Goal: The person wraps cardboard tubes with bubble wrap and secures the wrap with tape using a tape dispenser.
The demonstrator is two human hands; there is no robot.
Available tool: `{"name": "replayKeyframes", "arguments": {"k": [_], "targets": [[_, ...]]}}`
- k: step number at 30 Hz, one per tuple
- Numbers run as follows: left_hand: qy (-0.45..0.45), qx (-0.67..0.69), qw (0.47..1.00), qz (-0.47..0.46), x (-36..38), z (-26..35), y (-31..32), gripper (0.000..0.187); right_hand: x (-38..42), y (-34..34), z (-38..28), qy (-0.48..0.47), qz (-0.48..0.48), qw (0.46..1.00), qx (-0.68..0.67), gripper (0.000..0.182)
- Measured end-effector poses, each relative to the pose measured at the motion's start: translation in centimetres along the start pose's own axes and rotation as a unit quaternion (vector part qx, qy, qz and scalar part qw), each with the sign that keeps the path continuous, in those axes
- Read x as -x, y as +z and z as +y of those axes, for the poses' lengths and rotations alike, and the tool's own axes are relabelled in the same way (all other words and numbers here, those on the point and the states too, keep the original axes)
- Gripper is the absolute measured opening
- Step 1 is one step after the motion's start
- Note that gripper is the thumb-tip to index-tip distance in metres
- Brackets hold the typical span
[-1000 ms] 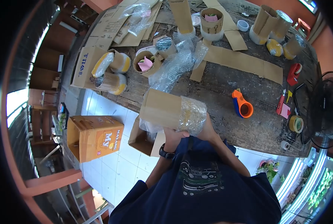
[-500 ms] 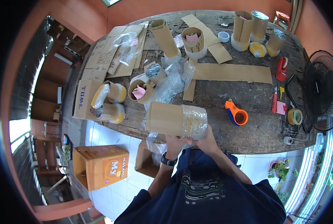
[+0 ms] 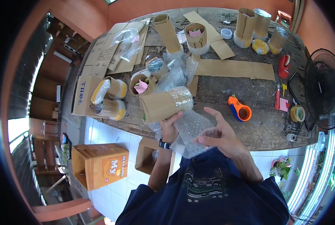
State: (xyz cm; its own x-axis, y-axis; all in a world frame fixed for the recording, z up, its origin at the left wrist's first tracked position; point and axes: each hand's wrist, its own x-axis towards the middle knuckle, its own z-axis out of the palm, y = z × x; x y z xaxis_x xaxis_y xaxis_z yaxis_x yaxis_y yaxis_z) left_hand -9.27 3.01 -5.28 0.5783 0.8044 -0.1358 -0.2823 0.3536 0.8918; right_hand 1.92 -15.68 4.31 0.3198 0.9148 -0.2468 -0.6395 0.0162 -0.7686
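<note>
Worn wooden table (image 3: 227,84) under red walls, littered w/ cardboard strips (image 3: 233,69), loose bubble wrap (image 3: 176,73) and several wrapped tubes (image 3: 109,99). Left hand (image 3: 170,125) wrapped around cardboard tube (image 3: 163,105), fingers curled on its underside; tube tilted, held just above near table edge, far end already sheathed in bubble wrap. Right hand (image 3: 222,137) fingers spread, thumb and forefinger pinching bubble wrap sheet (image 3: 191,131) which hangs between both hands, touching tube. Orange tape dispenser (image 3: 240,111) just beside right hand on table. Tape roll (image 3: 297,113) and fan (image 3: 327,95) well apart at right. Orange carton (image 3: 100,165) on tiled floor below. Probably another open box (image 3: 146,157) under table, partly hidden.
</note>
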Motion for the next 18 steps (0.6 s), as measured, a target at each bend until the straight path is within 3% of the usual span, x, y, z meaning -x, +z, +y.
{"name": "replayKeyframes", "arguments": {"k": [3, 6, 9, 12, 16, 18], "targets": [[-0.029, 0.035, 0.999, -0.007, -1.5, -3.4, -3.1, 0.047, 1.3, 0.7, -3.1, -0.022, -0.037, 0.999, 0.027, 0.082], [-0.044, 0.094, 0.994, -0.013, -1.6, -6.3, -5.2, 0.046, 2.4, 1.4, -6.9, -0.036, -0.061, 0.997, 0.024, 0.066], [-0.053, 0.134, 0.989, -0.016, -0.7, -7.6, -5.7, 0.044, 1.9, 1.2, -9.9, -0.164, -0.177, 0.970, -0.008, 0.047], [-0.054, 0.164, 0.985, -0.018, -0.4, -8.6, -5.7, 0.043, 0.8, 2.2, -13.0, -0.177, -0.191, 0.965, 0.013, 0.050], [-0.056, 0.189, 0.980, -0.024, 1.0, -9.6, -5.0, 0.042, -2.5, 4.0, -15.8, -0.213, -0.176, 0.959, 0.054, 0.040], [-0.054, 0.194, 0.979, -0.028, 1.3, -10.0, -4.7, 0.042, -4.2, 3.5, -15.6, -0.231, -0.255, 0.937, 0.063, 0.039]]}}
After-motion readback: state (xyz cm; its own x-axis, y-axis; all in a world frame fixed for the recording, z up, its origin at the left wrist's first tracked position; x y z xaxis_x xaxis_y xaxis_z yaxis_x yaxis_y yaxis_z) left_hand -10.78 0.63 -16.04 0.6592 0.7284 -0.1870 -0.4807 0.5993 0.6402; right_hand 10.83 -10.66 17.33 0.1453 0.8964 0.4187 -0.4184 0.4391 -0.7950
